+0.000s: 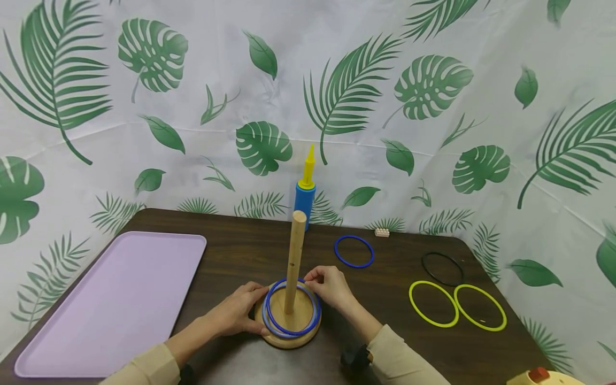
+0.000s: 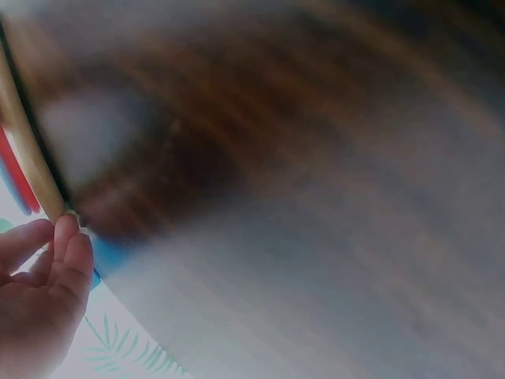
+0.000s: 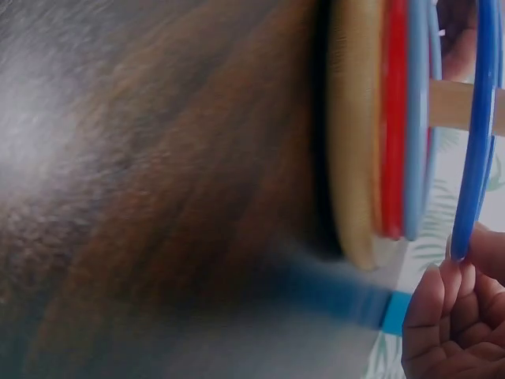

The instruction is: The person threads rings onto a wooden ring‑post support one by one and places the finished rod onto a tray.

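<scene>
A wooden ring-toss stand has a round base and an upright peg. My left hand grips the left edge of the base, its thumb near the front. My right hand pinches the far right side of a dark blue ring. The peg passes through this ring, which is held above the lower rings. Beneath it, a light blue ring and a red ring lie round the peg at the base. In the left wrist view, fingertips meet the base's edge.
A lilac tray lies at left. Behind the peg stands a blue and yellow pump. To the right lie another blue ring, a black ring and two yellow rings. A small pale block sits at the back edge.
</scene>
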{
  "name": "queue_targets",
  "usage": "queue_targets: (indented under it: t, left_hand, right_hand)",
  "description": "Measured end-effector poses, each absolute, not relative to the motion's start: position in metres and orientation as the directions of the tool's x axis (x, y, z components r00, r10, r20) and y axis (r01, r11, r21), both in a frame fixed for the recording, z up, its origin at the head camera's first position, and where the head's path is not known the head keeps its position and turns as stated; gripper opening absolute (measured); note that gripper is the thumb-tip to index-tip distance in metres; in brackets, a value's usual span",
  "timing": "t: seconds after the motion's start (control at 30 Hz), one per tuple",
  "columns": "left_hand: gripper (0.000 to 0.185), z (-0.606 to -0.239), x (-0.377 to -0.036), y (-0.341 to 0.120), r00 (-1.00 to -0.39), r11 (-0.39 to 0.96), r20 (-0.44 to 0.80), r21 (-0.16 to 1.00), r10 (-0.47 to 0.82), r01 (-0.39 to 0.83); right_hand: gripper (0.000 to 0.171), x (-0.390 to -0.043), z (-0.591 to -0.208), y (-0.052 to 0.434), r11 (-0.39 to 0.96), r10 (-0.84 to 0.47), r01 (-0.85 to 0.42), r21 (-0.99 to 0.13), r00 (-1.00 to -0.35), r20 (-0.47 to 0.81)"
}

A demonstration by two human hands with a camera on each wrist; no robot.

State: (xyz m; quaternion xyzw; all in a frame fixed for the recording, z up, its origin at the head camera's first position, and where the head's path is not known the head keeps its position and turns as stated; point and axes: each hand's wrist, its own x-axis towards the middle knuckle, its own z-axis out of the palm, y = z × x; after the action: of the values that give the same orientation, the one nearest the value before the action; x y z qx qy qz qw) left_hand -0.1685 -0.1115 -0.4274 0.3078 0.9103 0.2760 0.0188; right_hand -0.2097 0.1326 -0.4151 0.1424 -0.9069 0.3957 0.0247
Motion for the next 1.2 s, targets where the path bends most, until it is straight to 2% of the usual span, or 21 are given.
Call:
queue_targets:
  t: [0.3, 1.2]
  left_hand:
    - [0.083, -0.428, -0.169, -0.111, -0.806, 0.657, 0.132, 0.512, 0.577, 0.554]
    - [0.085, -0.429, -0.169, -0.111, -0.811, 0.671, 0.129, 0.497, 0.570, 0.550]
  right_hand:
    - [0.003, -0.209, -0.424, 0.134, 0.653, -0.201, -0.215, -0.726, -0.974, 0.107]
    - [0.003, -0.210, -0.429, 0.128, 0.677, -0.187, -0.216, -0.704, -0.975, 0.120]
